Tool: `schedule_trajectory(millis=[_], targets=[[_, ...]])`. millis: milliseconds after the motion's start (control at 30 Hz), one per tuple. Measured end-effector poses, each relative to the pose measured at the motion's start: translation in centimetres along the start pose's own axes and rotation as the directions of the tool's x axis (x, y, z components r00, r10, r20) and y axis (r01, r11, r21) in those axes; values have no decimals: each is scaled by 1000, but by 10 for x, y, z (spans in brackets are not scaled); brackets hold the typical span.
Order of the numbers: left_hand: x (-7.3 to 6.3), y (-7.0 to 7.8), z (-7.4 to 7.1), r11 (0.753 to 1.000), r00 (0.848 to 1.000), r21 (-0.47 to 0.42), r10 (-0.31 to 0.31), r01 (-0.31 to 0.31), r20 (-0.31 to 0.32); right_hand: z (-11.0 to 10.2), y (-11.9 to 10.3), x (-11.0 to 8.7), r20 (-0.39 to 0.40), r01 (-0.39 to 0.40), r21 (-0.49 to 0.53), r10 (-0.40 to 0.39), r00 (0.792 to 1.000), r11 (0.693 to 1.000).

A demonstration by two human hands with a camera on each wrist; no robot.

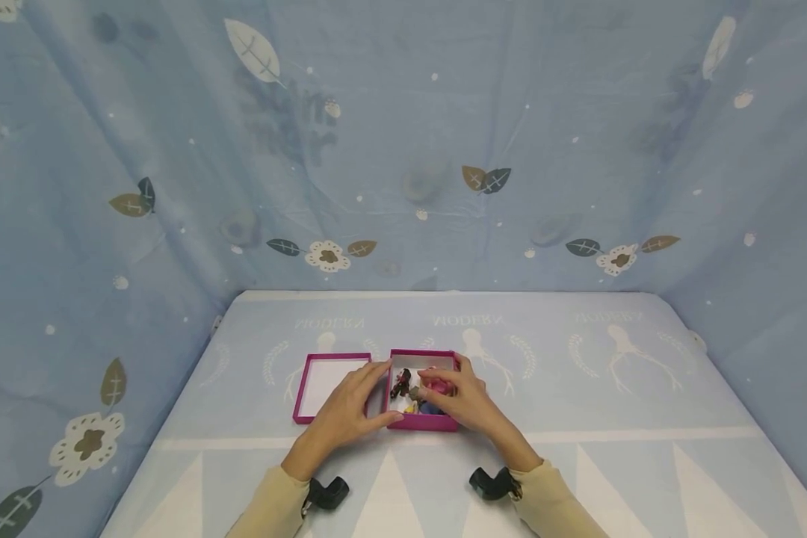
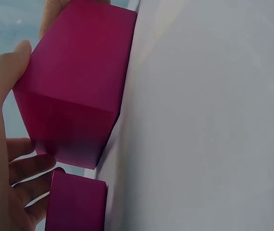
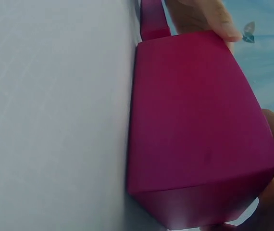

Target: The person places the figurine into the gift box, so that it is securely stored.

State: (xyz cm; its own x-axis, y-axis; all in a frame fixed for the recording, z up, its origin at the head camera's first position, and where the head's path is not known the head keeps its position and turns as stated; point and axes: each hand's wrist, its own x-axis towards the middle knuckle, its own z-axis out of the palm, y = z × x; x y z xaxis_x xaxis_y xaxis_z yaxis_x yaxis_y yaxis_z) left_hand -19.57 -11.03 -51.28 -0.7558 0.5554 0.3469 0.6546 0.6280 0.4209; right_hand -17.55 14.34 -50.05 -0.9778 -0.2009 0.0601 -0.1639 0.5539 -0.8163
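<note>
A magenta open-topped box (image 1: 422,423) with a white inside stands on the table. My left hand (image 1: 351,403) holds its left side, thumb over the front rim and fingers along the left wall. My right hand (image 1: 467,396) is at the right side, thumb and index finger reaching inside over a pink item (image 1: 438,384); whether they pinch it I cannot tell. A small dark-and-red figure (image 1: 401,382) lies inside at the left, near a yellow piece (image 1: 410,408) and a blue piece (image 1: 430,408). Both wrist views show the box's plain outer walls (image 2: 74,67).
Just left of the box lies a shallow magenta lid (image 1: 299,392), white inside up, partly covered by my left hand. The table (image 1: 612,463) wears a pale patterned cloth. Blue printed fabric (image 1: 403,149) hangs behind and at both sides.
</note>
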Motion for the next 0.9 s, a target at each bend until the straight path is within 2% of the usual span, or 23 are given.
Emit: schedule_trajectory(millis=[133, 333, 533, 667, 800, 900], targets=[[-1, -2, -9, 1000, 1000, -10, -25, 25, 10, -3, -4, -1, -13, 22, -10, -22, 1000, 1000], [-3, -15, -30, 998, 998, -50, -49, 47, -44, -8, -12, -4, -40, 46, -28, -47, 998, 999], [-16, -33, -47, 994, 993, -60, -97, 93, -70, -10, -24, -9, -89, 71, -72, -77, 993, 995], [-25, -46, -58, 990, 988, -68, -129, 124, -78, -7, -39, -15, -119, 138, -102, -150, 982, 985], [-30, -60, -67, 984, 982, -81, -166, 160, -86, -2, -59, -22, -95, 214, -98, -223, 970, 972], [-32, -69, -72, 975, 977, -95, -207, 201, -56, 3, -72, -26, -49, 228, -92, -233, 971, 969]])
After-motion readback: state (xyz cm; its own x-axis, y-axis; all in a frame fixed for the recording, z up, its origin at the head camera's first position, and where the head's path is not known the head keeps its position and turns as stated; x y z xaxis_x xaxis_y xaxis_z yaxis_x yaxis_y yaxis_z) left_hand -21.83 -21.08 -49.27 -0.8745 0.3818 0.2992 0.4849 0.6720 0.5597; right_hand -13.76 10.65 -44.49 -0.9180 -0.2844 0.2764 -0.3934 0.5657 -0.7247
